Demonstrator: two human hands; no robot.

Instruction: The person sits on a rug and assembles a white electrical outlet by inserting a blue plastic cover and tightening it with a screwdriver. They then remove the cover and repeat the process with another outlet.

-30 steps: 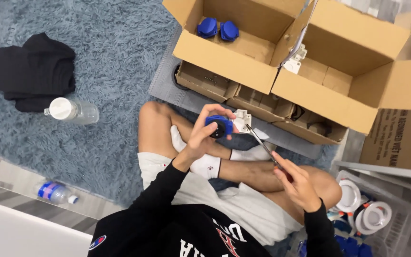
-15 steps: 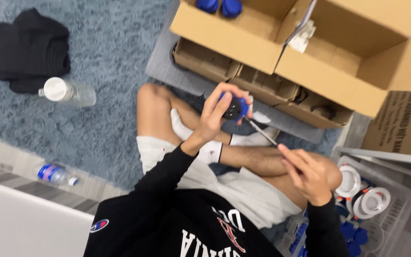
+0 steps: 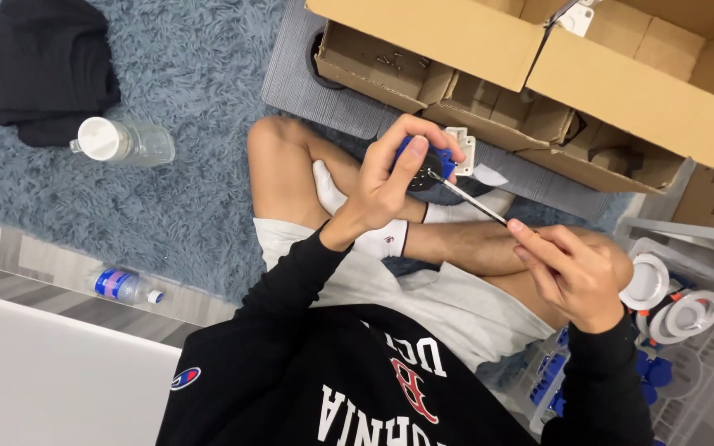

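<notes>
While the left hand (image 3: 386, 186) is wrapped tight around the small blue part (image 3: 423, 165) above the crossed legs, keep it steady so the tip doesn't skate off. The right hand (image 3: 576, 277) pinches the screwdriver (image 3: 473, 196) by its handle, shaft angled up-left into the part. Looks seated in a screw, though it's too small to be sure. Push straight along the shaft.

Left hand (image 3: 390, 186) hides most of blue part (image 3: 423, 165); screwdriver (image 3: 473, 196) handle prob. buried in right hand (image 3: 576, 277).
</notes>
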